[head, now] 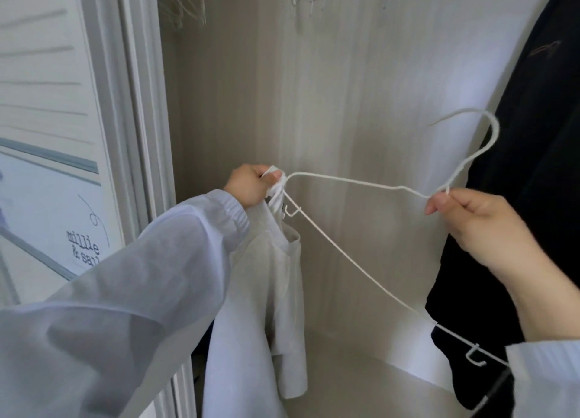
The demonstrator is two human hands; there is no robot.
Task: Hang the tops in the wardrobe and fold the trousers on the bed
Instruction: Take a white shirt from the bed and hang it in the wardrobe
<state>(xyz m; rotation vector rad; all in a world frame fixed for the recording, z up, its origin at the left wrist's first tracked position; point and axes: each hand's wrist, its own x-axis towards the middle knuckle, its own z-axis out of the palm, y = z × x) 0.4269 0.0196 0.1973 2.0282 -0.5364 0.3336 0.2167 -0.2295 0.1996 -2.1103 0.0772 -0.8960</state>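
Observation:
A white wire hanger (354,182) is held out in front of the open wardrobe (329,88). My right hand (480,226) pinches it at the neck, just under the hook. My left hand (251,184) grips the strap of a pale grey top (266,307) at the hanger's left end. The top hangs down limp from that hand, below the hanger's left shoulder. No trousers or bed are in view.
A black garment (527,166) hangs at the right side of the wardrobe, behind my right hand. Several bare white hangers (185,6) hang along the top. The white louvred door (44,103) stands at the left. The wardrobe floor (361,380) lies below.

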